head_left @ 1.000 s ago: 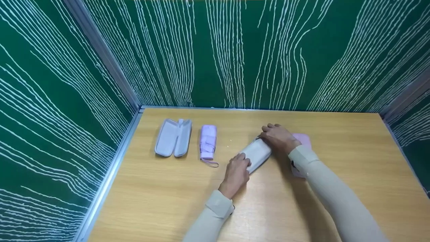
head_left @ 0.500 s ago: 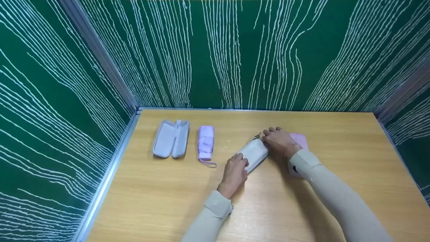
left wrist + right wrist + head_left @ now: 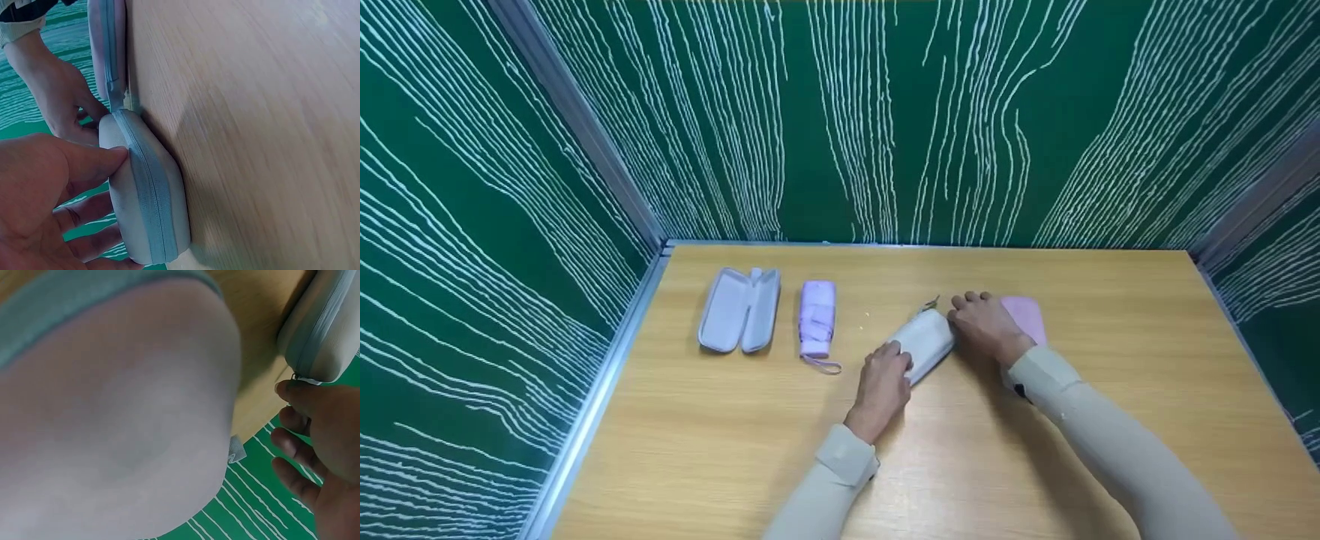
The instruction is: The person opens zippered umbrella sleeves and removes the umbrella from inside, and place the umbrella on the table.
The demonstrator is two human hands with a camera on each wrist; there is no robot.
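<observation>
A pale grey zippered case [image 3: 928, 341] lies slantwise on the table, its zip band showing in the left wrist view. My left hand [image 3: 881, 386] grips its near end, with the thumb on the edge of the band and the fingers round the far side. At the case's far right corner my right hand [image 3: 988, 328] pinches the small zip pull [image 3: 295, 376] between thumb and forefinger; the fingertips partly hide the pull. A loop tab [image 3: 931, 303] sticks out at the far end. Close beside the right wrist lies a pink zippered case [image 3: 1027, 315], partly covered by the hand and sleeve.
An open grey hard case [image 3: 726, 311] lies at the back left of the wooden table [image 3: 720, 450]. Right of it is a folded lilac umbrella [image 3: 817, 319] with a wrist loop. Green panels [image 3: 840, 150] with white lines enclose the back and sides.
My right hand has shifted slightly right and toward me along the grey case's end, uncovering the loop tab. My left hand keeps its grip. The head view has shifted a little.
</observation>
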